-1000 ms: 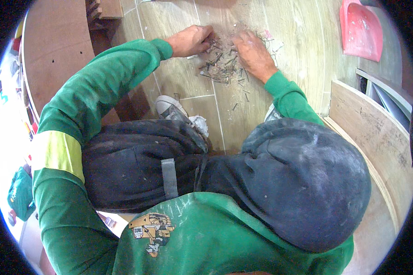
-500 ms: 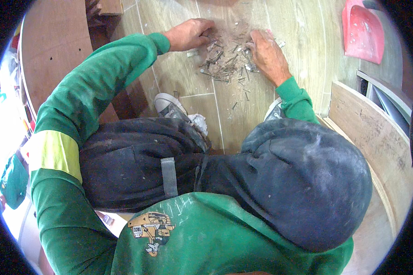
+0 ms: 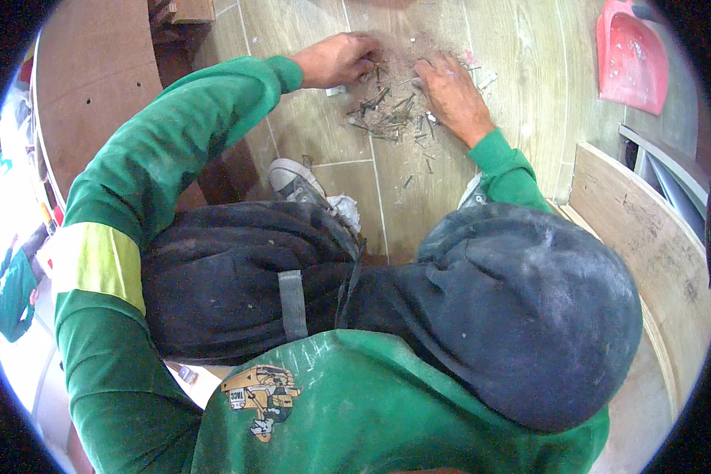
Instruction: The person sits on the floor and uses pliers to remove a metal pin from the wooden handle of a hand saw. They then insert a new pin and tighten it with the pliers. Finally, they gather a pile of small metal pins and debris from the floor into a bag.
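A small heap of dark screws and pale debris point(image 3: 389, 110) lies on the wood-look floor tiles in front of my knees. My left hand point(image 3: 336, 59) rests at the heap's upper left edge, its fingers curled down onto the screws. My right hand point(image 3: 450, 95) lies palm-down on the heap's right side, fingers spread and touching the debris. A few loose screws point(image 3: 419, 170) lie apart, nearer to me. Green sleeves cover both forearms.
A red dustpan point(image 3: 632, 55) lies on the floor at the upper right. A pale wooden board point(image 3: 648, 237) leans at the right, a brown panel point(image 3: 95, 87) at the left. My grey shoe point(image 3: 296, 178) and dark trouser knees point(image 3: 237, 276) sit below the heap.
Both hands have shifted around the heap, drawing the screws and debris between them. The right hand now lies flatter on the heap's right side.
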Tool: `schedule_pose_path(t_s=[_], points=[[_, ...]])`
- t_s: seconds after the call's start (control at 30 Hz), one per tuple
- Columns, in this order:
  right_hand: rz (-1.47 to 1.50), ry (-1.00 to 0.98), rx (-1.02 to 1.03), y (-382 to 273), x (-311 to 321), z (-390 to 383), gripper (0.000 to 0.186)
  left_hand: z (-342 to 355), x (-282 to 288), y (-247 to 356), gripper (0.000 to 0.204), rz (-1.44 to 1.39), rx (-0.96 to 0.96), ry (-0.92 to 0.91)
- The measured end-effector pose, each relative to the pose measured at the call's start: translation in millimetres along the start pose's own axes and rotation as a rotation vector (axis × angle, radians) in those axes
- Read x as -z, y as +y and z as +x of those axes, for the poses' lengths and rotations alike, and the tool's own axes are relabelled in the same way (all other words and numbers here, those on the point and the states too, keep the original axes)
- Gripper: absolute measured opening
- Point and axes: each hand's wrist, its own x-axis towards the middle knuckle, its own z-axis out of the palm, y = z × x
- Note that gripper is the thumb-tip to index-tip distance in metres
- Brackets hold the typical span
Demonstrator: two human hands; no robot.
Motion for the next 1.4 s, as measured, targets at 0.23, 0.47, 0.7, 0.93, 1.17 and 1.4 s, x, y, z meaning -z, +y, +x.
schedule_pose_path(t_s=[0.23,0.47,0.7,0.93,1.17,1.4], points=[[0.057,0.004,0.086,-17,9,8,0.035,-5,13,0,0.027,-0.104,0.112,0.136],[0.011,-0.070,0.092,-14,12,4,0.038,-11,28,-30,0.028,-0.350,0.110,-0.071],[0.058,-0.166,0.084,-24,13,17,0.047,-2,30,-9,0.025,-0.258,0.149,-0.064],[-0.023,-0.136,0.272,-33,2,32,0.034,0,0,-11,0.030,-0.041,0.027,-0.028],[0.059,0.012,0.132,5,-12,10,0.025,-6,11,-15,0.020,-0.112,0.125,-0.159],[0.432,0.101,-0.149,-2,13,7,0.017,-5,24,-21,0.020,-0.010,0.097,0.010]])
